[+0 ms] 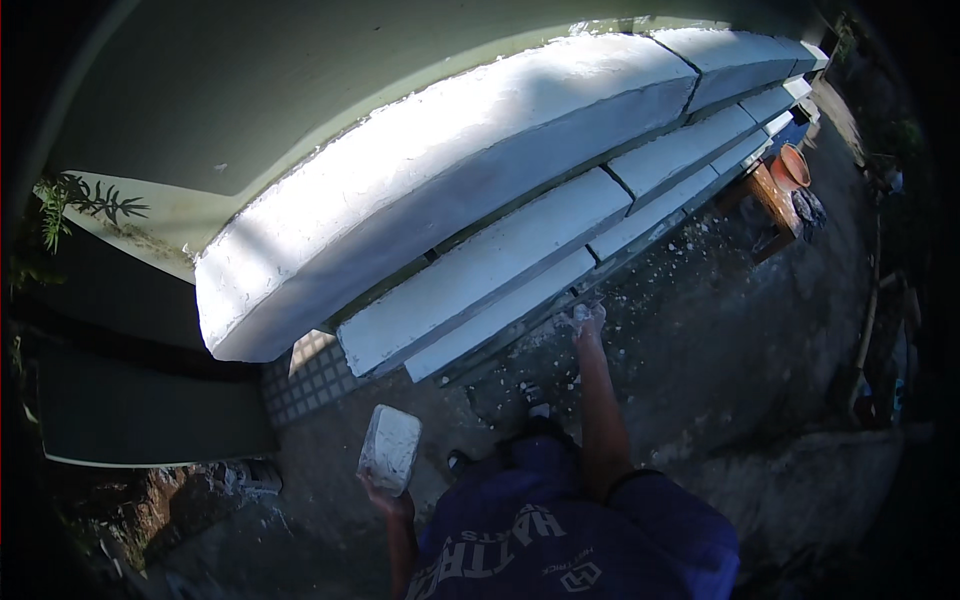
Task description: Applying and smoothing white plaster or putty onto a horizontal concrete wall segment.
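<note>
A rectangular tub point(395, 445), smeared with white paste, rests in my left hand point(385, 496), whose fingers wrap its lower end. My right hand point(588, 320) reaches forward, coated in white, just off the lowest of the long white slabs point(510, 310). Its fingers are curled around a small whitish lump that is too small to name. Above that step-like stack runs a thick white ledge point(440, 150) along the wall, with dark joints between its pieces.
White crumbs are scattered over the dark floor point(690, 370). At the far right stands a wooden bench point(772, 205) with an orange-brown pot point(790, 167) and a dark bundle point(808, 213). A dark panel point(150, 405) and a leafy plant point(55, 205) are at the left.
</note>
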Demonstrator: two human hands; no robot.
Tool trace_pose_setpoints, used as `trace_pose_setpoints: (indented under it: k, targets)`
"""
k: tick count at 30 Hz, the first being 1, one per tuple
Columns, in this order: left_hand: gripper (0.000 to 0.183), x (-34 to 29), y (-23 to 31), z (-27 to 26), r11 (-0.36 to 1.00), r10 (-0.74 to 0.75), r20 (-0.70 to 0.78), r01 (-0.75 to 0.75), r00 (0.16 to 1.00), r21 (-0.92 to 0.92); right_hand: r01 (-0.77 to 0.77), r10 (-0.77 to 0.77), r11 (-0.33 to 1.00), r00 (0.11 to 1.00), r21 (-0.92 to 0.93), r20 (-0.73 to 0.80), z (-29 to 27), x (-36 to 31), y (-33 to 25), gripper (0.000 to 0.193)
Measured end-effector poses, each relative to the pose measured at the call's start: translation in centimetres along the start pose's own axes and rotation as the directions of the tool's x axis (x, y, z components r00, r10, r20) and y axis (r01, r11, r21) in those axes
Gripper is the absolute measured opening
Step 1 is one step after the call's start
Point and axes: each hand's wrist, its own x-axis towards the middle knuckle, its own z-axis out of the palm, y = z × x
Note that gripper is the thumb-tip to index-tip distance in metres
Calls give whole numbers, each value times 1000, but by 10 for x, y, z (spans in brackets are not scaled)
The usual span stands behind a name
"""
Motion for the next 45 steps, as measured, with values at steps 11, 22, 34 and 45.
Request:
trace_pose_setpoints:
  k: [11,22,34,45]
  targets:
    - [63,8,-5,-34,950,73,149,-115,986,291,114,-45,977,937,-181,346,39,-117,116,59]
    - [60,20,-8,-55,864,122,211,-208,970,458,353,-323,925,926,-143,197,62,-104,127,67]
    - [63,21,1,-89,986,-123,109,134,986,-101,-76,95,952,994,298,-51,21,-92,161,39]
    - [60,23,-7,-103,987,-105,69,113,992,-118,-232,136,890,957,392,258,38,-96,111,38]
